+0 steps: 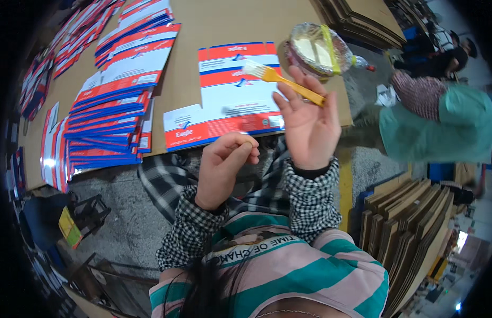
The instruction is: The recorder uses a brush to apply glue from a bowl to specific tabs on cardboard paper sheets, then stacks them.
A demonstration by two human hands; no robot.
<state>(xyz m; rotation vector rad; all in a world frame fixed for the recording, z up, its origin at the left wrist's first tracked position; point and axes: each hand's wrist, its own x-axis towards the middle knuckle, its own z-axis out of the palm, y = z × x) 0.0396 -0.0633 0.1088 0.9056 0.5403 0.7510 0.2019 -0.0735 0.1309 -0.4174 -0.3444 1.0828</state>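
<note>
My right hand (310,124) is raised over the table's near edge, palm partly turned up. A paintbrush (293,87) with a yellow handle and white bristles rests in its fingers, bristles pointing left over a flat printed carton blank (238,93). The blank is red, white and blue and lies unfolded on the table. My left hand (227,164) is closed in a pinch just in front of the blank's near edge; whatever is between the fingertips is hidden. Right of the blank stands a plastic-lined bowl (296,58) of cream-white paste with a yellow strip across it.
Stacked, fanned carton blanks (108,122) cover the table's left side. A bottle with a red cap (361,62) is beside the bowl. Brown cardboard sheets (410,212) stand at the right, with more (362,21) at the far right. A person in green and checks (437,122) is nearby.
</note>
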